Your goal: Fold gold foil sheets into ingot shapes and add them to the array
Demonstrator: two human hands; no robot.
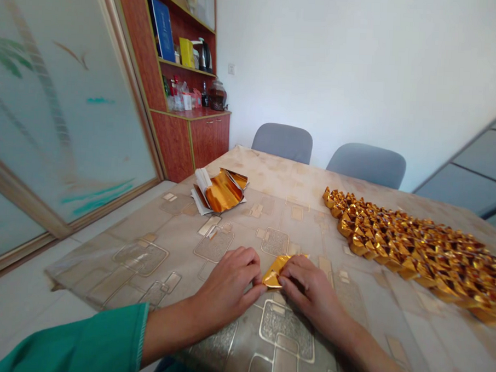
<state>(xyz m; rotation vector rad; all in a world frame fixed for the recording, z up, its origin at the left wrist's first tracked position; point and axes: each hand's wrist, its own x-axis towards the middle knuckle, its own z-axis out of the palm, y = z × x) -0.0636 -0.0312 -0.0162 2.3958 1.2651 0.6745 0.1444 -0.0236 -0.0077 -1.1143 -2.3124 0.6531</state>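
A small piece of gold foil paper (274,271) is being folded on the table, pinched between the fingertips of my left hand (227,284) and my right hand (313,292). Both hands hold it close together and hide part of it. Ahead and to the left lies a stack of gold foil sheets (222,191) on white paper, its top sheet curling upward. Many folded gold foil ingots (409,249) lie in tight rows on the right of the table, well apart from my right hand.
The table has a beige patterned cover (248,172), with its near left corner by my left sleeve (72,337). Grey chairs (283,142) stand beyond the far edge. A red wooden cabinet (188,134) with bottles stands at the back left, beside a frosted glass door (66,107).
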